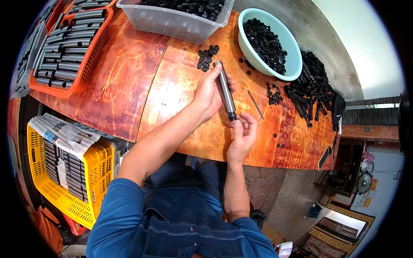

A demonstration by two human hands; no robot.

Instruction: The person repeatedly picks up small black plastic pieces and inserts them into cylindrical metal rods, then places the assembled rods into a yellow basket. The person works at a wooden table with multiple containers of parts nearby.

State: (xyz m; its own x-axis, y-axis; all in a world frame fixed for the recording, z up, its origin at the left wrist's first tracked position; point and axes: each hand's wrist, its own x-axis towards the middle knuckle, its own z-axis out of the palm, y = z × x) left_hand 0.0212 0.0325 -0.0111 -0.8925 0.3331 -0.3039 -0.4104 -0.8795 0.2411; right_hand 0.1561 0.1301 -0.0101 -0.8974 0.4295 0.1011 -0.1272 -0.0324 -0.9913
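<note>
Grey metal, smooth and cylindrical, forms the tube (226, 90) at the centre of the view, which lies tilted above the near half of the glossy reddish wooden table (129, 77). The left hand (209, 92) is wrapped round the tube's middle, its fingers closed on it; the right hand (243, 133) meets the tube's lower end, fingertips pinched at a small black cap (232, 116) fitted there. Just right of the tube lies a thin metal rod (255, 103). Beyond the tube's upper end sits a loose cluster of black caps (207, 56), and farther off a clear plastic bin (172, 21). Up and right of the tube stands a round turquoise bowl (292, 56) heaped with caps, a pile of black plastic pieces (312, 88) beside it. Far left of the tube, an orange mesh tray (92, 53) holds rows of tubes; bare tabletop lies between. Below the table's near edge, left of the tube, stands a yellow crate (101, 172).
</note>
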